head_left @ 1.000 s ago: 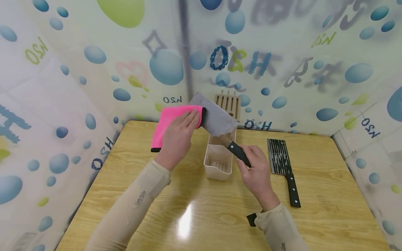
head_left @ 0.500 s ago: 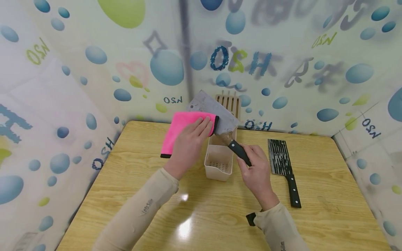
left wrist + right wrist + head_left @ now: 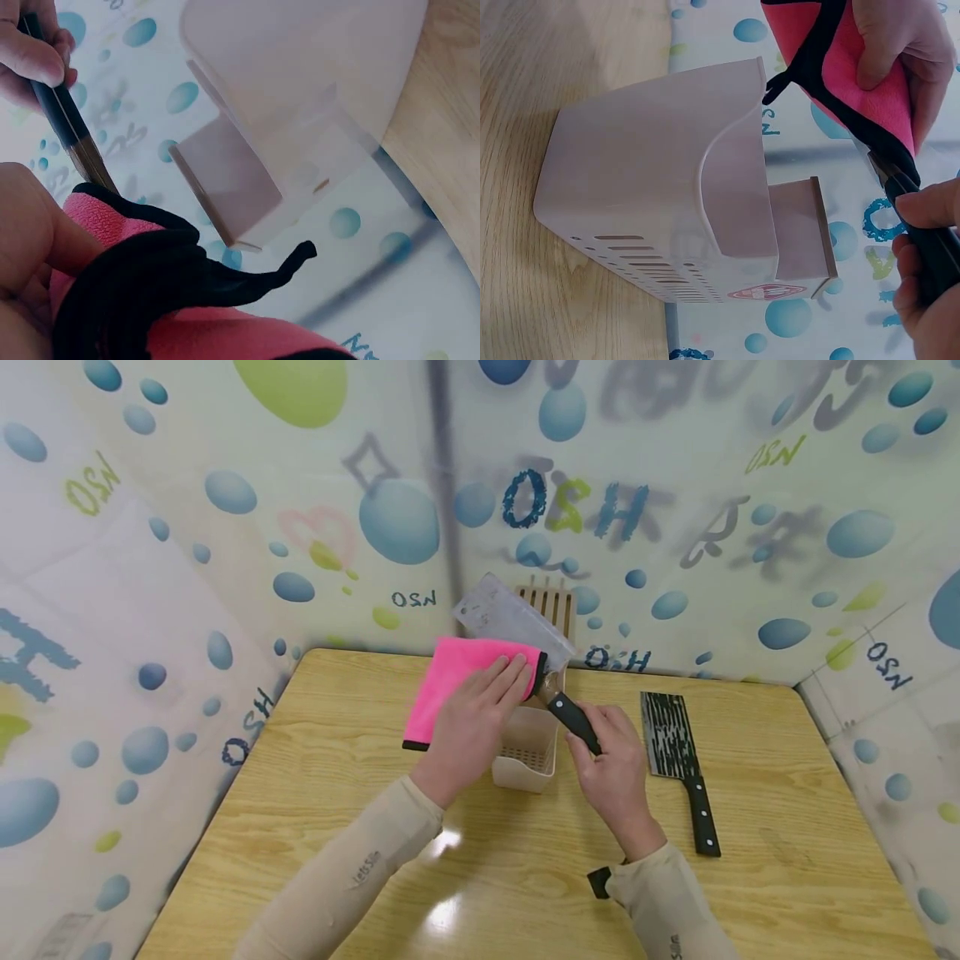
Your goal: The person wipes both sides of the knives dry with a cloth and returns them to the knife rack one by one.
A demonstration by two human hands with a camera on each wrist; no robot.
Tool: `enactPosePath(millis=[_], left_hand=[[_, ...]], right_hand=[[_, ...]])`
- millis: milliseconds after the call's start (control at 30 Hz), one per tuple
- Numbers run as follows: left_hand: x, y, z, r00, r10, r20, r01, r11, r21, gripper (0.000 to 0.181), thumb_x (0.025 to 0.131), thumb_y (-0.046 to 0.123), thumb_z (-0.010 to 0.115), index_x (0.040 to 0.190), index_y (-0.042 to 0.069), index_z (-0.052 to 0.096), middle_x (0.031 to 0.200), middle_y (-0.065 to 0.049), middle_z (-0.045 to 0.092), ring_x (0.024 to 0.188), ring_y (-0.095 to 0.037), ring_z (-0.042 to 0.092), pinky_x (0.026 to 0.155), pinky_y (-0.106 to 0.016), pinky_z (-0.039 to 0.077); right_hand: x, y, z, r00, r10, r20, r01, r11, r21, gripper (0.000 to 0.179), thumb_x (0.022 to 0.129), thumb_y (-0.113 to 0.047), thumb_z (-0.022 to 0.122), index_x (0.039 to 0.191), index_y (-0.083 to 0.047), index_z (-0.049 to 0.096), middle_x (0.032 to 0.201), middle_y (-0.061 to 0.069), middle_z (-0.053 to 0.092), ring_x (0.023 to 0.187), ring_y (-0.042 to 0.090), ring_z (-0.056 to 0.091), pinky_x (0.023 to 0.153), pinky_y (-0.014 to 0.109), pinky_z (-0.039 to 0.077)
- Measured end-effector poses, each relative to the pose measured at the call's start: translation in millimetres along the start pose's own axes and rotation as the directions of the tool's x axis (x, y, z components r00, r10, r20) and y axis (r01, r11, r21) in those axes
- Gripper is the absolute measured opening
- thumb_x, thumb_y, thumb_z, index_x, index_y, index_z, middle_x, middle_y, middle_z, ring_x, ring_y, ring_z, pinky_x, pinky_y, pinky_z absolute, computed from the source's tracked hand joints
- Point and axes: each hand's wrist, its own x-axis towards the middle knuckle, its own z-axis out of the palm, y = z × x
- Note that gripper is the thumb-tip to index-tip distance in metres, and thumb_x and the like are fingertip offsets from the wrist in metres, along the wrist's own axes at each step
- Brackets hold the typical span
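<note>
My right hand (image 3: 611,768) grips the black riveted handle of a cleaver (image 3: 517,617), its grey blade tilted up to the left and marked with spots. With my left hand (image 3: 472,727) I hold a folded pink cloth (image 3: 453,668) with black edging over the lower part of the blade near the handle. The right wrist view shows the left thumb on one side of the cloth (image 3: 889,105) and fingers on the other, pinching it. Part of the blade is hidden under the cloth; its upper corner with a small hole shows.
Beneath the hands stands a beige holder (image 3: 525,774) with a perforated bottom and a slotted top section (image 3: 558,610) at the back. A second cleaver (image 3: 667,735) with a black-and-white streaked blade lies right on the wooden table (image 3: 780,810). Patterned walls (image 3: 697,527) enclose the table.
My left hand has slid the pink cloth down and right along the blade toward the handle, exposing more of the upper blade. The right hand stays nearly in place.
</note>
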Motion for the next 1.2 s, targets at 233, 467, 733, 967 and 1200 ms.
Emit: enactPosePath(millis=[233, 467, 733, 967, 1200], left_hand=[[-2.6, 14.0, 0.6, 1.0, 0.002, -0.028, -0.003, 0.999, -0.037, 0.053, 0.094, -0.008, 0.064, 0.145, 0.004, 0.059, 0.149, -0.011, 0.059, 0.138, -0.028, 0.056, 0.114, -0.04, 0.047], [-6.6, 26.3, 0.6, 0.999, 0.041, -0.01, -0.041, 0.998, -0.05, 0.057, 0.093, -0.009, 0.067, 0.147, 0.004, 0.057, 0.152, -0.01, 0.056, 0.142, -0.026, 0.052, 0.117, -0.038, 0.044], [-11.0, 38.5, -0.8, 0.999, 0.049, 0.009, -0.049, 0.997, -0.068, 0.055, 0.098, 0.001, 0.068, 0.15, 0.006, 0.054, 0.155, -0.009, 0.053, 0.144, -0.025, 0.049, 0.119, -0.037, 0.041], [-14.4, 39.0, 0.4, 0.998, 0.054, 0.016, -0.053, 0.995, -0.081, 0.056, 0.099, 0.0, 0.066, 0.152, 0.005, 0.051, 0.157, -0.009, 0.05, 0.147, -0.025, 0.045, 0.121, -0.036, 0.037], [-11.9, 29.0, 0.9, 1.0, 0.017, 0.023, -0.016, 0.999, -0.044, 0.054, 0.1, -0.001, 0.062, 0.153, 0.004, 0.05, 0.158, -0.012, 0.049, 0.148, -0.028, 0.044, 0.123, -0.038, 0.035]], right_hand=[[0.7, -1, 1, 1.0, 0.015, 0.0, -0.015, 1.0, 0.002, 0.033, 0.08, 0.009, 0.08, 0.112, 0.009, 0.072, 0.096, 0.023, 0.066, 0.084, 0.036, 0.062, 0.072, 0.048, 0.054], [0.9, -2, 2, 1.0, 0.02, 0.002, -0.02, 1.0, 0.003, 0.034, 0.08, 0.009, 0.08, 0.113, 0.01, 0.071, 0.096, 0.023, 0.066, 0.085, 0.037, 0.064, 0.074, 0.05, 0.056], [0.4, -1, 3, 1.0, 0.019, -0.004, -0.019, 1.0, -0.003, 0.034, 0.083, 0.011, 0.077, 0.116, 0.01, 0.071, 0.097, 0.023, 0.067, 0.087, 0.037, 0.067, 0.075, 0.055, 0.058], [-0.8, -1, 3, 1.0, 0.016, -0.003, -0.016, 1.0, -0.01, 0.034, 0.082, 0.01, 0.078, 0.115, 0.01, 0.071, 0.098, 0.023, 0.067, 0.086, 0.038, 0.067, 0.073, 0.055, 0.058], [-0.1, -3, 4, 1.0, 0.027, 0.001, -0.027, 1.0, -0.005, 0.033, 0.081, 0.007, 0.081, 0.112, 0.009, 0.072, 0.096, 0.023, 0.066, 0.084, 0.037, 0.065, 0.075, 0.051, 0.057]])
